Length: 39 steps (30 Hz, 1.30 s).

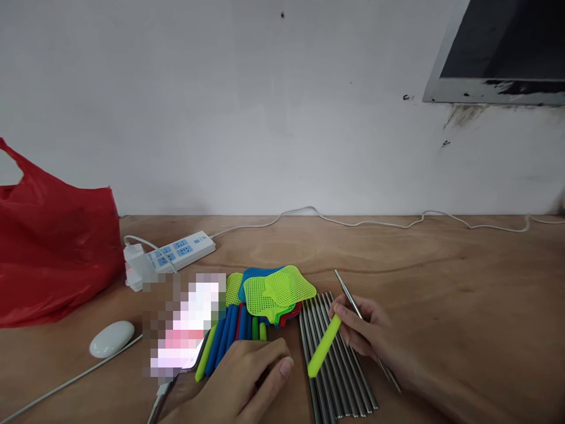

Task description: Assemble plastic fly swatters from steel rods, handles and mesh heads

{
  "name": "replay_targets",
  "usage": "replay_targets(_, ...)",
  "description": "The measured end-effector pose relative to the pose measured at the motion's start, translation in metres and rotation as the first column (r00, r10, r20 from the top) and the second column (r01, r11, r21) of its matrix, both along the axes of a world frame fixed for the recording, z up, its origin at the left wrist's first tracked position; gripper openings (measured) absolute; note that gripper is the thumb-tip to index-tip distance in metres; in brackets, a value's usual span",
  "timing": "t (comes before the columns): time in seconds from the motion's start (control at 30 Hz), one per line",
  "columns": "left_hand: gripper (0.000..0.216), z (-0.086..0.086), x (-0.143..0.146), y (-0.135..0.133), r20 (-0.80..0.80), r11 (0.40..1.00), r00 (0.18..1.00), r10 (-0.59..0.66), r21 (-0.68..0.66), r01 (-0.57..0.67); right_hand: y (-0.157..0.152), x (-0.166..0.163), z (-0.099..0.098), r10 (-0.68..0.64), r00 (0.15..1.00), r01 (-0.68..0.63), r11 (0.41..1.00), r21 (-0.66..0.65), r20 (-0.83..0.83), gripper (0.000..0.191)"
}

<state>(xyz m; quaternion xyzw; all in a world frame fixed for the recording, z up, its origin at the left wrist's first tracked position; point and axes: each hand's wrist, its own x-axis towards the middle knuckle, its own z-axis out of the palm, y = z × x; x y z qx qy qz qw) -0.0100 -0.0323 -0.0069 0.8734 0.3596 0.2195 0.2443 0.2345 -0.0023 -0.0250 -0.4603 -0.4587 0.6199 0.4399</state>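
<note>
My right hand (364, 330) is closed, pinching a yellow-green plastic handle (325, 347) near its upper end. A thin metal rod (348, 293) also runs slantwise through this hand, its lower end out past the wrist. Beneath lies a row of similar metal rods (326, 383), side by side on the table. My left hand (247, 377) rests with curled fingers, the thumb near the index finger and nothing visible in it. Just beyond it lie several coloured handles (227, 333), mostly blue. Mesh fly swatter heads (282, 291) in yellow-green, blue, green and red are piled behind.
On the left, a lit, blurred-out phone (189, 330) is plugged into a cable. Near it are a white computer mouse (112, 339), a white power strip (183, 250) with a charger, and a red plastic bag (57, 247). A white cord (371, 224) runs along the wall.
</note>
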Motion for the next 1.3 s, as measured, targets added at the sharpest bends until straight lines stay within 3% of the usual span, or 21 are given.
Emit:
replay_targets(0.13, 0.031, -0.005, -0.001, 0.003, 0.022, 0.999, 0.998, 0.053, 0.0, -0.054, 0.007, 0.005, 0.005, -0.036, 0.998, 0.037, 0.999, -0.024, 0.054, 0.048)
replay_targets(0.37, 0.025, -0.008, -0.003, 0.007, 0.047, 0.988, 0.996, 0.071, 0.131, -0.076, -0.001, 0.002, 0.015, 0.23, 0.972, -0.228, 0.973, -0.046, 0.052, 0.061)
replay_targets(0.53, 0.014, -0.007, -0.003, 0.008, 0.031, 0.974, 0.999, 0.011, 0.226, -0.018, 0.004, 0.005, 0.011, 0.126, 0.991, -0.126, 0.992, 0.0, 0.047, 0.051)
replay_targets(0.73, 0.016, -0.009, -0.003, 0.01, -0.117, 0.952, 0.993, -0.027, 0.3, 0.061, 0.009, 0.007, 0.005, 0.059, 0.997, -0.06, 0.998, 0.028, 0.039, 0.046)
replay_targets(1.07, 0.009, -0.008, -0.001, 0.006, -0.145, 0.945, 0.979, -0.144, 0.274, 0.179, 0.007, 0.005, 0.003, 0.024, 0.997, -0.028, 0.998, 0.05, 0.067, 0.046)
replay_targets(1.3, 0.006, 0.0, -0.001, 0.006, -0.13, 0.947, 0.985, -0.116, 0.285, 0.149, 0.006, 0.006, 0.001, -0.026, 0.999, 0.024, 0.998, 0.055, 0.035, 0.045)
